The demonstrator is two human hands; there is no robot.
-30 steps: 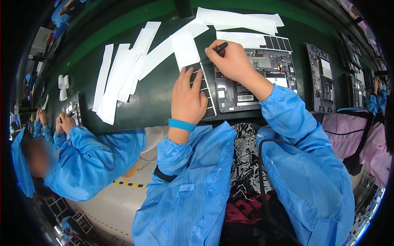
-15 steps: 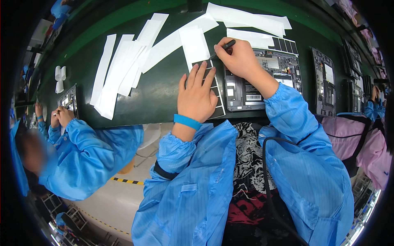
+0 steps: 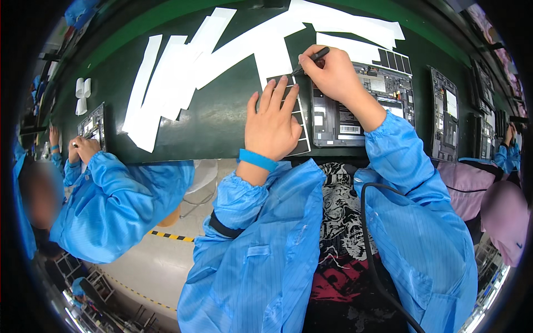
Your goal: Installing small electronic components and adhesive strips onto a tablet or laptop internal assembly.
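the person's left hand [image 3: 273, 122] lies palm down, fingers somewhat spread and gripping nothing, on the black stickers [image 3: 302, 145] of a long sheet [image 3: 273, 55]. the sheet's white part runs on beyond the fingertips. a blue wristband [image 3: 258, 160] circles the wrist behind that hand.

the right hand [image 3: 336, 72] is clamped on a thin black tool [image 3: 321, 53], thumb and fingers pinched together around it. the tool's tip points down and left from the grip to the sheet's right edge, just beside the left fingertips; whether it touches cannot be told.

below the right grip, partly hidden by hand and forearm, lies an open tablet [image 3: 327, 119] with its inner parts showing. beyond that grip, to the right, is another sheet with black stickers [image 3: 395, 61]. farther right lies a second open tablet [image 3: 444, 119]. left of the left hand, white strips [image 3: 166, 83] overlap on the dark green table [image 3: 222, 122].
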